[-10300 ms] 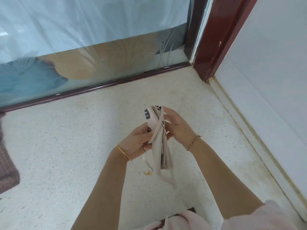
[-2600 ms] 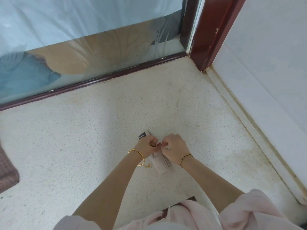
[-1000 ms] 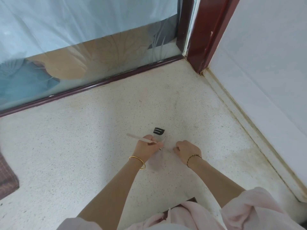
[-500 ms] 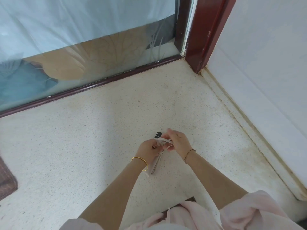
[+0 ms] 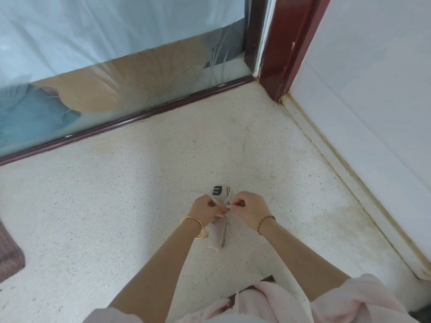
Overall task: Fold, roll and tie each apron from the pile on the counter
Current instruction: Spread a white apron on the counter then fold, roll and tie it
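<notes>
On our speckled cream stone counter (image 5: 116,217), well short of the dark red wooden post (image 5: 291,54), we hold the rolled beige cloth apron (image 5: 217,231). A second ago our hands were spread. Now our left hand (image 5: 206,209) and right hand (image 5: 250,209) meet, curled fingers pinching its thin tie strap (image 5: 218,202). We judge the knot nearly finished.

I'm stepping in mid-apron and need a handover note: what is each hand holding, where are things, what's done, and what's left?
Left hand: pinches the strap.
Right hand: pinches the strap's other end.
Apron: folded and rolled, under both hands, low over the counter.
Done: fold and roll.
Left: the knot looks unfinished, so probably pull it tight, then set the roll aside.
The dark cloth at the left edge may be the pile; I cannot tell.
</notes>
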`<state>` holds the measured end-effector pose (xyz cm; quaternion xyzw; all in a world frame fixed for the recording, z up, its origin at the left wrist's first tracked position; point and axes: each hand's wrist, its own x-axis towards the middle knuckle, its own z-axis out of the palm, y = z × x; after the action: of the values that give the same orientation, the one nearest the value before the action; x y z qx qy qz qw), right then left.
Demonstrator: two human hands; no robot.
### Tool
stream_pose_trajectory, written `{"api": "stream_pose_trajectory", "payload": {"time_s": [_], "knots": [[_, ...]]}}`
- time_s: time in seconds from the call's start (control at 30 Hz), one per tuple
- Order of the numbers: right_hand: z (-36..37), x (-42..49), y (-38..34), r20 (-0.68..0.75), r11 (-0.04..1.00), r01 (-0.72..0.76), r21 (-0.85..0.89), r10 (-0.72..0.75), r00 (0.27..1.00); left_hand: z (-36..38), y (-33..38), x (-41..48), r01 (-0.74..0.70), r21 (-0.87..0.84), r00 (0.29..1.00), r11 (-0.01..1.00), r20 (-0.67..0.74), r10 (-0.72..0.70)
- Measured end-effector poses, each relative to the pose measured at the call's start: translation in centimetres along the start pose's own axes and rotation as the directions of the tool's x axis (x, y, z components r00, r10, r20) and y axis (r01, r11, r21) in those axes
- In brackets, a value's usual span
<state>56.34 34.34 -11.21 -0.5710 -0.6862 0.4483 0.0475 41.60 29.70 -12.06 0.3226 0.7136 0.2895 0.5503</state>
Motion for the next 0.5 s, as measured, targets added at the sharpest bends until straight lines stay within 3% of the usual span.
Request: {"api": "stream_pose_trajectory", "payload": {"time_s": [0.13, 0.33, 0.5], "knots": [[-0.33, -0.56, -0.34, 0.046, 1.000, -0.017, 0.026, 0.016, 0.999, -0.14, 0.28, 0.18, 0.033, -0.083, 0.999, 0.996, 0.017, -0.032], [-0.61, -0.35, -0.57, 0.277, 0.993, -0.071, -0.089, 0.093, 0.956, 0.41, 0.15, 0.23, 0.056, -0.112, 0.998, 0.992, 0.050, -0.050], [-0.50, 0.05, -0.42, 0.080, 0.995, -0.001, 0.097, -0.007, 0.997, 0.67, -0.10, 0.64, -0.046, 0.127, 0.998, 0.991, 0.047, 0.040]]}}
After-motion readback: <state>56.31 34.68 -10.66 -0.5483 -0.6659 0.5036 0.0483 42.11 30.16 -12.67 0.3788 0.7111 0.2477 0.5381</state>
